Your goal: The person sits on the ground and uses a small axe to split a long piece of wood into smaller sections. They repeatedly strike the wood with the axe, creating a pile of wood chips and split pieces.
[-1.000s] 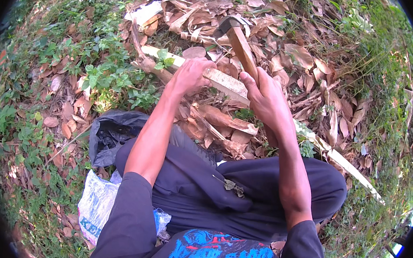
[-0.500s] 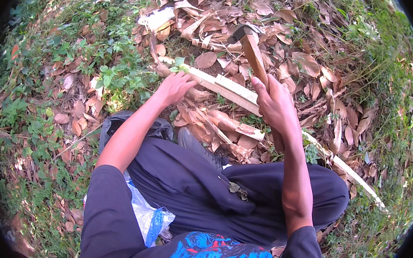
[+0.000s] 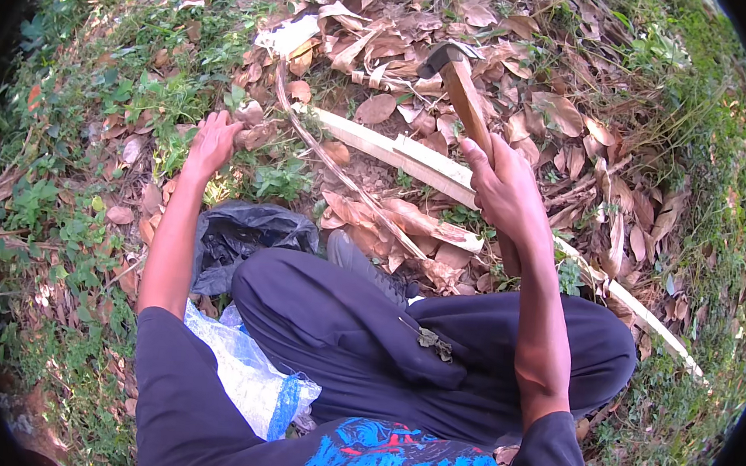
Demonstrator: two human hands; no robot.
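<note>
My right hand [image 3: 505, 186] is closed round the wooden handle of a hammer [image 3: 464, 96]. Its dark metal head points away from me, above the leaf litter. Just beyond that hand, pale wooden strips [image 3: 388, 149] lie slantwise on the ground, with a shorter piece on top. My left hand [image 3: 212, 145] is low over the greenery to the left, its fingers bent against a brown dry leaf [image 3: 255, 133]; the grip itself is partly hidden.
A black plastic bag [image 3: 250, 236] lies beside my bent knee, and a white-and-blue plastic sack [image 3: 247, 381] is by my hip. A thin dry stem [image 3: 330, 161] crosses the litter. Another pale strip [image 3: 650, 325] extends to the right. A white scrap [image 3: 289, 35] lies farther off.
My left hand has moved left, away from the pale strips, and the dry leaf has shifted with it. The strips' left end is now uncovered. My right hand and hammer have barely moved.
</note>
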